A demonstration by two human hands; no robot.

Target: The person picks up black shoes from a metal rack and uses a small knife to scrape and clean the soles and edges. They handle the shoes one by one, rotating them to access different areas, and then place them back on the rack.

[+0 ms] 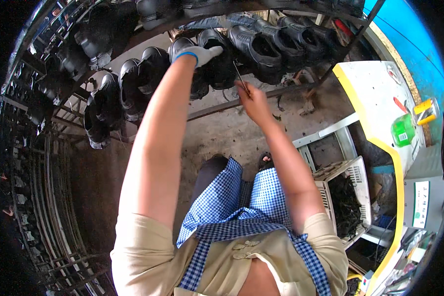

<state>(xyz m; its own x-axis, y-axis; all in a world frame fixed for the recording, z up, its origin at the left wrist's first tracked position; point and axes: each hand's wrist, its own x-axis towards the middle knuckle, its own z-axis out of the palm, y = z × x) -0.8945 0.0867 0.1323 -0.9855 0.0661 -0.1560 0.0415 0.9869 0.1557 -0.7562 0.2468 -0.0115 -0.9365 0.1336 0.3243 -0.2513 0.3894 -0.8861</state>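
My left hand (pixel 201 54), in a white glove with a blue cuff, grips a black shoe (pixel 217 69) in a row of shoes on a rack. Its thumb lies across the shoe's upper, while the other fingers are partly hidden. Close by on the right, my bare right hand (pixel 253 101) is closed around a thin, straight metal tool (pixel 239 74). The tool points up toward the shoes, and its exact kind is too small to tell. Beside it stands another black shoe (pixel 259 49), apart from my fingers.
More black shoes (pixel 133 86) line the rack bar (pixel 227 106) on both sides. To my right are a white table with a yellow edge (pixel 397 163), a green-labelled container (pixel 403 130) and a white plastic crate (pixel 362 190) holding dark scraps. Metal racks (pixel 59 197) stand at left.
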